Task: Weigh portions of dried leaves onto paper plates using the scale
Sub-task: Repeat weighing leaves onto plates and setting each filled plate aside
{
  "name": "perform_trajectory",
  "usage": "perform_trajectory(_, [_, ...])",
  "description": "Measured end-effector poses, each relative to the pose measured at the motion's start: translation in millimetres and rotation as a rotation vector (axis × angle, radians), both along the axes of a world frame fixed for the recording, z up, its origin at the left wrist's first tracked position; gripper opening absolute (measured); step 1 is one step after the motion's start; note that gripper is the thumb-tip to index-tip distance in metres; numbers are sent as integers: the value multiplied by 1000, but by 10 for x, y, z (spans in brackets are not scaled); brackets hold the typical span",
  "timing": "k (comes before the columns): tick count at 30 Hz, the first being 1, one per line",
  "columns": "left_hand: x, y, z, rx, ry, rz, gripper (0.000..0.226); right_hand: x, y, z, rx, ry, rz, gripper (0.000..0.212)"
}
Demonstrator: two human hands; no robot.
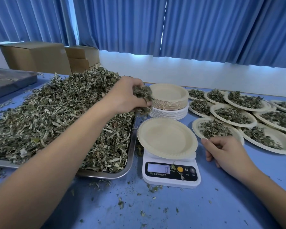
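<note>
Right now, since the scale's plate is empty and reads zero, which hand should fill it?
Left. The left hand grips dried leaves near the empty plate on the scale; the right hand holds none.

The left arm reaches forward; the left hand [127,95] is raised, fingers curled round dried leaves [143,94]. The right hand [224,152] sits lower, fingers loosely curled, holding nothing.

Blue pleated curtains [205,27] hang above a white wall [172,71], cardboard boxes [36,55] stacked behind the blue worktop [205,204].
</note>
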State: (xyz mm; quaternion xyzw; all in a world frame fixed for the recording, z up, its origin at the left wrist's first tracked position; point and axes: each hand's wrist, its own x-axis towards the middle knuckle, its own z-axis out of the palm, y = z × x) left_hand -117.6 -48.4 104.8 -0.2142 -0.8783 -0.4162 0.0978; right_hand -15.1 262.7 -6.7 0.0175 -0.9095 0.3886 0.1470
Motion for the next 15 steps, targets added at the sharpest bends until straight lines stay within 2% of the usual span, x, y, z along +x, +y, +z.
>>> perform_trajectory(4, [184, 309, -147, 26, -158, -169, 34, 6, 5, 1, -2, -7, -2, 48])
perform_trajectory(9, [170, 263, -92, -235, -299, -318, 40, -8, 20, -5, -4, -6, -6, 48])
perform_trajectory(13, [30, 7, 28, -317, -213, -178, 34, -15, 23, -8, -11, -2, 3, 49])
perform_trajectory(15, [-52, -102, 13, -480, -184, -71, 36, -14, 25, -11, -9, -1, 1, 48])
